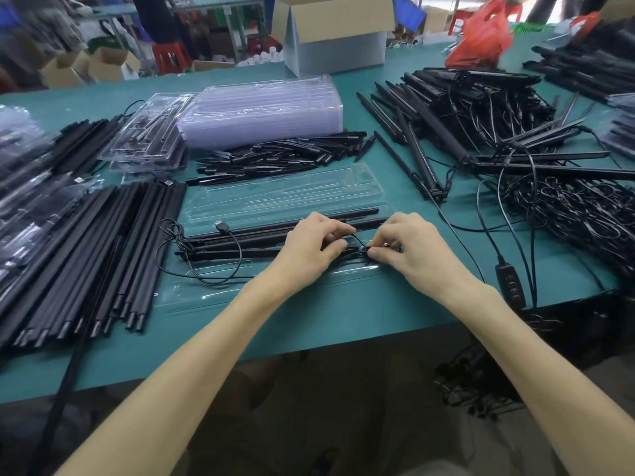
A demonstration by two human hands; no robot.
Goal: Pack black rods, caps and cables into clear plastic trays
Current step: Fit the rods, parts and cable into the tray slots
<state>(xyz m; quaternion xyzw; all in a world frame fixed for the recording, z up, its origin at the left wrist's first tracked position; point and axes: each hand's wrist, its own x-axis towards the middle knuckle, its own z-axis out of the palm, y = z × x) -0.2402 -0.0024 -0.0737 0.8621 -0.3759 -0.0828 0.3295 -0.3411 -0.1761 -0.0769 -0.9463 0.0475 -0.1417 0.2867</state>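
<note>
An open clear plastic tray (281, 197) lies on the green table in front of me. Black rods (254, 235) lie lengthwise across its near half. A thin black cable (206, 278) with a USB plug (222, 227) loops off the rods' left end. My left hand (311, 250) and my right hand (409, 247) meet over the right part of the rods, and both pinch the cable between thumb and fingers. The cable's stretch under my fingers is hidden.
A stack of clear trays (264, 109) stands behind, with a pile of black caps (278, 159) before it. Long black rods (99, 249) lie at left, packed trays (147, 132) behind them. Tangled rods and cables (498, 132) fill the right. A cardboard box (336, 32) stands at the back.
</note>
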